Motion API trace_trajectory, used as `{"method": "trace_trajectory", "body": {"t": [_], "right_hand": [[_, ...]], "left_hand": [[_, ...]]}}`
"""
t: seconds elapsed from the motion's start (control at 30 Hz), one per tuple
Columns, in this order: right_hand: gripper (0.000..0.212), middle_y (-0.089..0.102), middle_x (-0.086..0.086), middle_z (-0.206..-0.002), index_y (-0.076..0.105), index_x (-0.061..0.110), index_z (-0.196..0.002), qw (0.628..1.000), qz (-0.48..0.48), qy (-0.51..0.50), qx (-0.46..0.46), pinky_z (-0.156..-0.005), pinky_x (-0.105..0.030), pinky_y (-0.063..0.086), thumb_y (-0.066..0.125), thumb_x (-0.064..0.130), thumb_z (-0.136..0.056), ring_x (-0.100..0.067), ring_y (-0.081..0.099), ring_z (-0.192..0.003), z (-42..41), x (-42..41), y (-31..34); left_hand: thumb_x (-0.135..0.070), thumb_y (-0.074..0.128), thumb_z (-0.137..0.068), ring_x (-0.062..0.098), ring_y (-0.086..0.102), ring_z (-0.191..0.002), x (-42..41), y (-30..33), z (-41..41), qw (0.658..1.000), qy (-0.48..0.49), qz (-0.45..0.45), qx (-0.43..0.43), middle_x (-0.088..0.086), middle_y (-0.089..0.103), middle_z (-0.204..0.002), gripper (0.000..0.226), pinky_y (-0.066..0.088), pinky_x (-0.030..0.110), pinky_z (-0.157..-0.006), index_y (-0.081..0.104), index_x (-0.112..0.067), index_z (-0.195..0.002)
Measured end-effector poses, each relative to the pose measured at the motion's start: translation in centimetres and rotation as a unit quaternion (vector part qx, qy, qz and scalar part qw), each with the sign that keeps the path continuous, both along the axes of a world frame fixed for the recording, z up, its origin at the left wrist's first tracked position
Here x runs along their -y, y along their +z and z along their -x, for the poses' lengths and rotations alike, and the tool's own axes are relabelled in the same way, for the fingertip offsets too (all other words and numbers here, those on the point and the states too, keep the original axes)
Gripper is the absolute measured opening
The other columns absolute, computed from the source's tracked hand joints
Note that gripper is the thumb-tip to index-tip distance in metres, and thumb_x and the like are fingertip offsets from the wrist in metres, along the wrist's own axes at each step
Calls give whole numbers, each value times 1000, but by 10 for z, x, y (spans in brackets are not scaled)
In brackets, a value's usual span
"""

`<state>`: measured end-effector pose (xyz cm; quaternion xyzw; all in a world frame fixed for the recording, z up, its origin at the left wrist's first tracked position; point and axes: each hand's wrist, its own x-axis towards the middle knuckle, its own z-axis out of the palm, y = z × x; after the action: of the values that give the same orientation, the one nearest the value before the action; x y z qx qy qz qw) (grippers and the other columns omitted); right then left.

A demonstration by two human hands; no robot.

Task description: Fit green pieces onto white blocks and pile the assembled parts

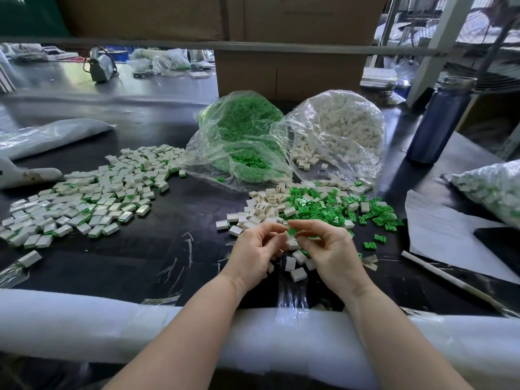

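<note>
My left hand (254,250) and my right hand (327,249) meet fingertip to fingertip above the black table, just in front of a mixed heap of loose white blocks (261,211) and green pieces (323,208). My right fingers pinch a green piece (292,231). My left fingers are curled round a small white block that is mostly hidden. A few white blocks (294,267) lie between my wrists. A wide pile of assembled white-and-green parts (92,197) spreads across the left of the table.
Two open clear bags stand behind the heap, one of green pieces (242,136), one of white blocks (340,130). A blue bottle (439,122) stands at the right, with paper sheets (450,235) and a filled bag (495,190). White foam padding (84,319) lines the near edge.
</note>
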<state>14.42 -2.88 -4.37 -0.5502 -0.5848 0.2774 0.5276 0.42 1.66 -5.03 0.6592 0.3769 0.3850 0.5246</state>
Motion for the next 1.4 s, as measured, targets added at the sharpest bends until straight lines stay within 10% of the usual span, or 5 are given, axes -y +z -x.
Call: {"method": "trace_trajectory", "body": {"t": [0.43, 0.57, 1.4], "right_hand": [[14, 65, 5, -67, 66, 22, -73, 997, 31, -58, 28, -62, -21, 52, 69, 12, -83, -5, 58, -63, -2, 0, 0], [17, 67, 4, -69, 66, 22, -72, 998, 34, -45, 14, -63, -14, 49, 68, 8, -83, 0, 59, -63, 0, 0, 3], [19, 53, 10, -54, 62, 15, -68, 995, 94, -10, 41, -51, -13, 37, 65, 5, -84, 1, 45, -48, -1, 2, 5]], "left_hand": [[-18, 65, -84, 18, 62, -86, 3, 1, -1, 992, 5, -91, -82, 8, 67, -91, 12, 50, 25, -82, 70, -12, -94], [-13, 64, -86, 7, 61, -80, 3, 2, -1, 995, 13, -74, -61, 0, 66, -85, 8, 47, 12, -75, 69, -15, -90], [-12, 63, -86, 27, 57, -89, 6, 1, 2, 976, -7, -153, -154, 17, 64, -92, 14, 44, 40, -87, 72, -2, -91]]}}
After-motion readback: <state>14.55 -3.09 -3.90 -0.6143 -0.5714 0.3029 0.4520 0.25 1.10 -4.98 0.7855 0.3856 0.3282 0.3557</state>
